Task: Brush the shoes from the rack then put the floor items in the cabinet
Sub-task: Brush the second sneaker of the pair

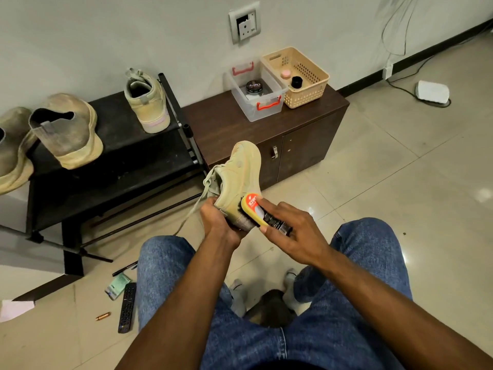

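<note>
- The tan shoe point(241, 174) is held above the floor before the cabinet point(301, 145); the left hand point(217, 222) grips its heel end.
- The right hand point(290, 231) grasps the brush point(256, 209), bristles against the shoe's side.
- Likely light, soft-sided; the firmer heel and sole look the best hold.

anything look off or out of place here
Yes: a remote control, pen, small packet and copper-coloured cylinder lie scattered on the floor, and the wall socket sits tilted, its left side open.
</note>
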